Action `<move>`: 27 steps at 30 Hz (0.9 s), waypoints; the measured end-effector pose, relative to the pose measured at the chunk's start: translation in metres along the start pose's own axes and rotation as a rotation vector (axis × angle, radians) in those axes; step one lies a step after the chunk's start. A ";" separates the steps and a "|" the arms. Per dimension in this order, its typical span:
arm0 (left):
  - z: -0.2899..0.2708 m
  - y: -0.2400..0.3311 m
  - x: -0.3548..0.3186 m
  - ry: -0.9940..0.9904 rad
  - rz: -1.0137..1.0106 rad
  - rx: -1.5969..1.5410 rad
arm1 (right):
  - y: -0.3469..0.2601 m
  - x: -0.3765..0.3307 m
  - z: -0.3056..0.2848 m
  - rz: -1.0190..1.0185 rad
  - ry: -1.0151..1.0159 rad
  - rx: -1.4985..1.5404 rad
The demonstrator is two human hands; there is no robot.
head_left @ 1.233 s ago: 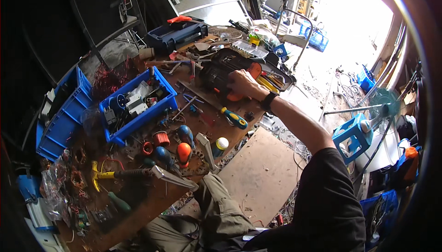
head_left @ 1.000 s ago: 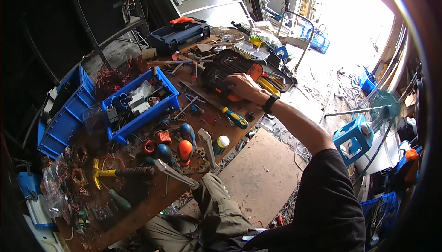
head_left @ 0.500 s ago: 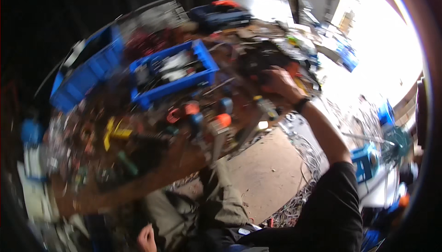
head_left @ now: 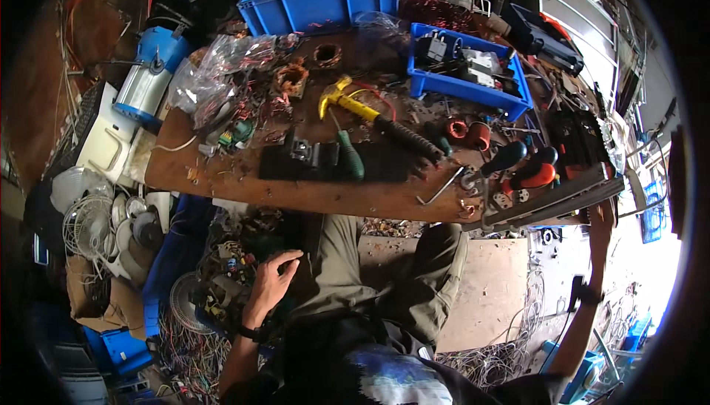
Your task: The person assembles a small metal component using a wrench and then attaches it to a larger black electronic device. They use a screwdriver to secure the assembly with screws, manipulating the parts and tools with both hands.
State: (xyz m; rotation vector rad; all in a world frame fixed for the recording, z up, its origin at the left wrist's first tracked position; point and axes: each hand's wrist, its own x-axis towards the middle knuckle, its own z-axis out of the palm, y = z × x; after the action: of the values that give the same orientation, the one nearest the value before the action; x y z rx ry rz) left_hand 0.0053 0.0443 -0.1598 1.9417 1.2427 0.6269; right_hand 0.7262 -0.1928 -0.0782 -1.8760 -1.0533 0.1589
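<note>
At a crowded worktop (head_left: 318, 196), a left hand (head_left: 272, 283) is being held low beside a trousered leg (head_left: 340, 257), its grip being left loose, fingers curved and apart. A right hand (head_left: 603, 216) is being extended to the worktop's right end, where it is being largely hidden behind grey metal bars (head_left: 551, 201); whether its grip is closed cannot be told. Near that hand, a black tool case (head_left: 577, 139) is being supported by the worktop, beyond the bars. Beside the case, an orange-handled tool (head_left: 534, 176) and a blue-handled tool (head_left: 505, 159) are being displayed, while a yellow-headed hammer (head_left: 357, 108) is being shown farther left, near a blue crate (head_left: 467, 92) being filled by assorted parts.
</note>
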 end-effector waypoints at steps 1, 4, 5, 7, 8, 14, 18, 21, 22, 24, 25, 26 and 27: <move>-0.002 0.001 0.003 0.006 0.016 0.007 | -0.004 -0.023 -0.001 0.040 0.087 -0.097; -0.011 0.006 0.015 0.028 0.058 0.003 | -0.027 -0.096 -0.001 0.026 0.162 -0.299; -0.014 0.009 0.020 0.034 0.075 -0.002 | -0.037 -0.118 0.004 0.164 0.202 -0.294; -0.022 0.017 0.033 0.084 0.112 -0.012 | -0.061 -0.157 0.020 0.148 0.198 -0.303; -0.028 0.021 0.042 0.147 0.177 -0.015 | -0.076 -0.171 0.031 0.144 0.191 -0.262; -0.068 0.042 0.126 0.283 0.372 -0.109 | -0.180 -0.191 0.155 0.096 0.031 -0.004; -0.072 0.045 0.181 0.074 0.456 -0.085 | -0.254 -0.154 0.249 -0.205 -0.247 -0.141; -0.069 0.043 0.195 -0.016 0.365 -0.120 | -0.292 -0.120 0.316 -0.223 -0.340 0.055; -0.069 0.043 0.198 -0.040 0.297 -0.093 | -0.300 -0.110 0.336 -0.191 -0.386 0.138; -0.070 0.043 0.199 -0.063 0.309 -0.073 | -0.309 -0.089 0.376 -0.260 -0.353 -0.033; -0.071 0.044 0.199 -0.099 0.279 -0.097 | -0.310 -0.083 0.389 -0.331 -0.333 -0.003; -0.073 0.046 0.199 -0.131 0.251 -0.119 | -0.310 -0.076 0.402 -0.367 -0.327 -0.011; -0.073 0.048 0.198 -0.093 0.303 -0.104 | -0.309 -0.070 0.413 -0.416 -0.319 -0.013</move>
State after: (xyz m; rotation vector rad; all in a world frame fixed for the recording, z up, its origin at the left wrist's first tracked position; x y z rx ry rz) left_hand 0.0605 0.2352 -0.0750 2.0638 0.8484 0.7279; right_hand 0.2889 0.0891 -0.0838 -1.6334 -1.6415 0.2116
